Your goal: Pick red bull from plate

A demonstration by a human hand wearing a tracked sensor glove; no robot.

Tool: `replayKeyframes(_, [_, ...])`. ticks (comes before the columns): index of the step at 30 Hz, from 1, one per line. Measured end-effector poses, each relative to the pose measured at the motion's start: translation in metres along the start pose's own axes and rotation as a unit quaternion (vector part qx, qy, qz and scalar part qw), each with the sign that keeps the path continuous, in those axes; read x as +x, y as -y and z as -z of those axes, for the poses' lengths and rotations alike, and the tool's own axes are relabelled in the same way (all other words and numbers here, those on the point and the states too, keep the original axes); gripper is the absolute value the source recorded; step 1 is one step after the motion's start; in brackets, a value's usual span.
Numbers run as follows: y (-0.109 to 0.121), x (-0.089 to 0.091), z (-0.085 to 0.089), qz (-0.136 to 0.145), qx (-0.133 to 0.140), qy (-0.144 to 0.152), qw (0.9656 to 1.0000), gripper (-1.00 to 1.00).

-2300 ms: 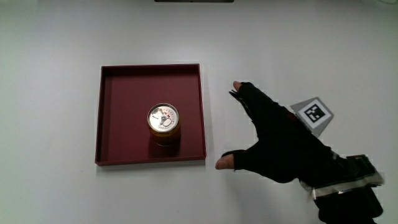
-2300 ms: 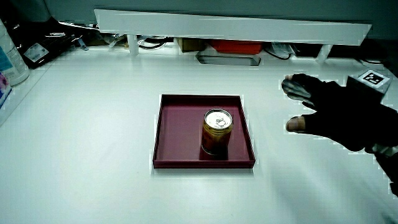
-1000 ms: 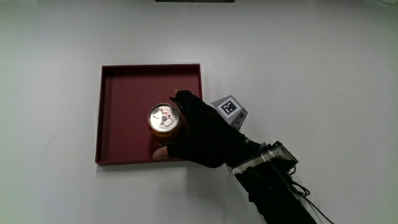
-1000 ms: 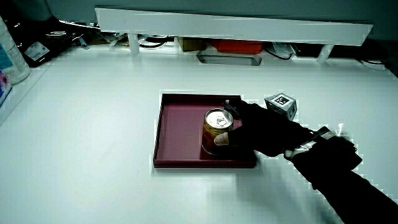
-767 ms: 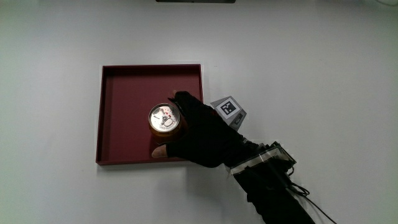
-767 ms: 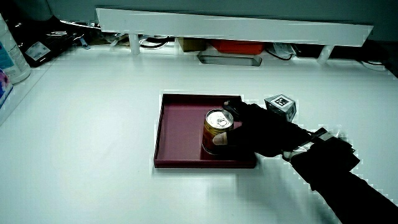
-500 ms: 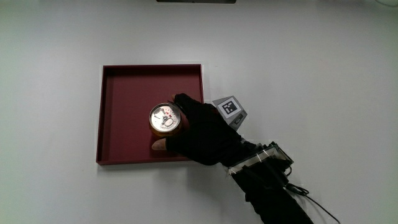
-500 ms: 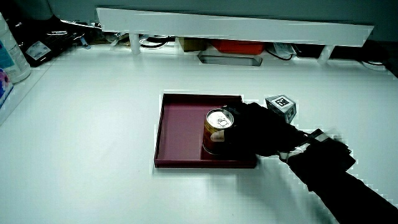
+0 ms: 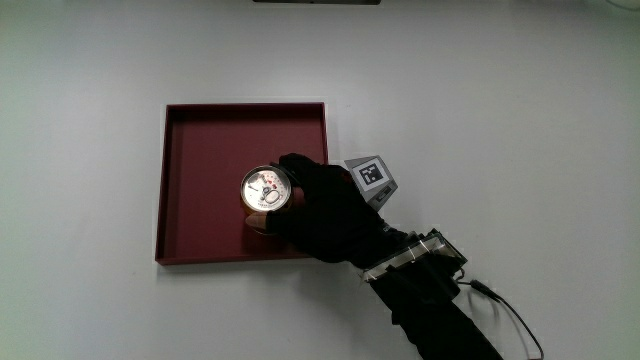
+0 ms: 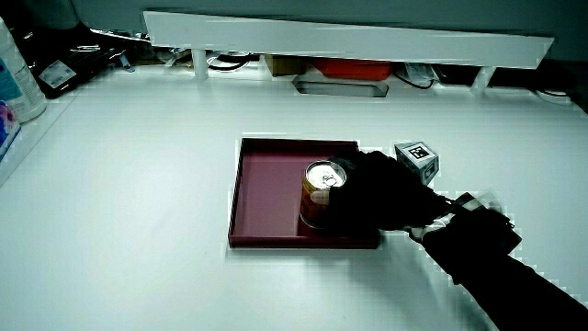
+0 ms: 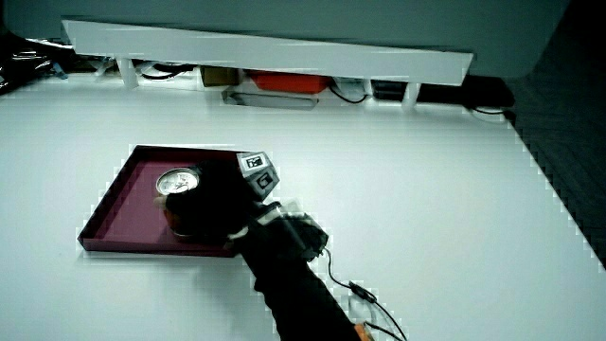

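A gold-sided can with a silver pull-tab lid, the red bull, stands upright inside a square dark red plate with a low rim. The black-gloved hand is wrapped around the can's side, thumb tip on its side nearer the person, fingers curled around the farther side. A patterned cube sits on the back of the hand. The forearm runs from the hand toward the person.
A low white partition runs along the table's farthest edge, with cables and a red box under it. A bottle and dark clutter stand at the table's corner near the partition. A thin cable trails from the forearm.
The hand came from the bare table beside the plate to the can and closed its fingers around it. Over the last second the grip tightened slightly; the can stays in the plate.
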Motion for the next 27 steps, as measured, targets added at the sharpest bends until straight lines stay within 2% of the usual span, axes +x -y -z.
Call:
replayKeyframes(3, [-0.002,0.005,0.0,-0.015,0.0,-0.007,0.9999,0.92])
replayKeyframes(5, [0.0,0.003,0.0,-0.013,0.0,-0.009,0.9999,1.0])
replayKeyframes(8, [0.0,0.004,-0.001,-0.024,0.001,-0.014,0.9996,1.0])
replayKeyframes(9, [0.001,0.003,-0.002,-0.02,0.0,-0.018,0.9996,1.0])
replayKeyframes(13, [0.005,-0.008,-0.01,-0.043,-0.001,-0.028,0.9987,1.0])
replayKeyframes(17, [0.016,-0.029,-0.017,-0.062,-0.009,-0.032,0.9975,1.0])
replayKeyframes(20, [0.027,-0.04,-0.023,-0.076,-0.011,-0.025,0.9967,1.0])
replayKeyframes(21, [0.03,-0.045,-0.024,-0.096,-0.011,-0.016,0.9952,1.0])
replayKeyframes(23, [0.038,-0.051,-0.026,-0.107,-0.014,-0.013,0.994,1.0])
replayKeyframes(24, [0.041,-0.051,-0.027,-0.087,-0.016,0.001,0.996,1.0])
replayKeyframes(25, [0.045,-0.053,-0.028,-0.101,-0.02,0.003,0.9947,1.0])
replayKeyframes(26, [0.046,-0.05,-0.029,-0.114,-0.016,0.036,0.9927,1.0])
replayKeyframes(27, [0.052,-0.053,-0.028,-0.109,-0.019,0.022,0.9936,1.0])
